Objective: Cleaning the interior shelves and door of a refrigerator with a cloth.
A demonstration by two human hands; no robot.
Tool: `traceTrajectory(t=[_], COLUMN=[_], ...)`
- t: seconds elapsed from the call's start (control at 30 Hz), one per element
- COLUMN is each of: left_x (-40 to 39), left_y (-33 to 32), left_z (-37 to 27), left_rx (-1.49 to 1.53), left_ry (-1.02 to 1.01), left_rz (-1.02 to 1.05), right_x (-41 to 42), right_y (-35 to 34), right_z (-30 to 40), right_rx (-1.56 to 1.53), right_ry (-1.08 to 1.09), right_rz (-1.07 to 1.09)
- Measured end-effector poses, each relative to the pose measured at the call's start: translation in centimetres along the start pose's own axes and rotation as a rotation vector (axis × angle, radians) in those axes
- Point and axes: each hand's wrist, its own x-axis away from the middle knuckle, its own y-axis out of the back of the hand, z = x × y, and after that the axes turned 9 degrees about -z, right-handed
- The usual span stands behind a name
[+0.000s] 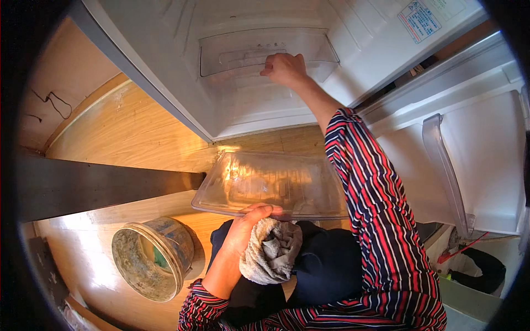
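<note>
A clear plastic refrigerator shelf or tray [273,182] lies low over my knees, and my left hand [250,227] grips its near edge. Bunched at that same hand is a beige cloth [271,254]; whether the fingers also pinch it, I cannot tell. Inside the open refrigerator [256,111], my right hand [285,68] is closed over the front rim of a clear plastic drawer [236,58]. The drawer sits at the back of the compartment. My right fingertips are partly hidden behind the hand.
A worn, stained bucket [151,258] stands on the wood-patterned floor at left. Above it a dark beam-like leg [112,184] juts inward. The refrigerator door [484,157], with a door rack bar [443,165], hangs open at right. A box holding a black item [480,271] is below it.
</note>
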Motion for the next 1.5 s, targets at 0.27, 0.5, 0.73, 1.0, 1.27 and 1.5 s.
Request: traceTrajectory(t=[0.27, 0.5, 0.73, 1.0, 1.27, 1.5], left_x=[0.0, -0.4, -2.0, -2.1, -2.1, -1.7], left_y=[-0.1, 0.3, 0.1, 0.8, 0.8, 0.0], left_z=[-0.4, -0.7, -0.7, -0.5, -0.7, -0.7], left_rx=[-0.071, -0.007, -0.131, -0.038, -0.058, -0.071], left_ry=[-0.085, -0.068, -0.102, -0.051, -0.068, -0.078], left_rz=[0.013, -0.020, -0.015, 0.047, 0.078, 0.091], right_x=[-6.8, -5.8, -4.1, -1.1, 6.8, 4.2], right_y=[2.8, 1.2, -1.2, 0.3, 0.7, -2.7], right_z=[-11.3, -11.5, -12.7, -9.3, -1.1, -4.9], right_rx=[0.178, 0.436, 0.488, 0.027, -0.050, 0.088], right_ry=[-0.055, -0.085, -0.113, -0.192, 0.121, 0.071], right_rz=[-0.328, -0.236, 0.061, -0.444, -0.184, -0.108])
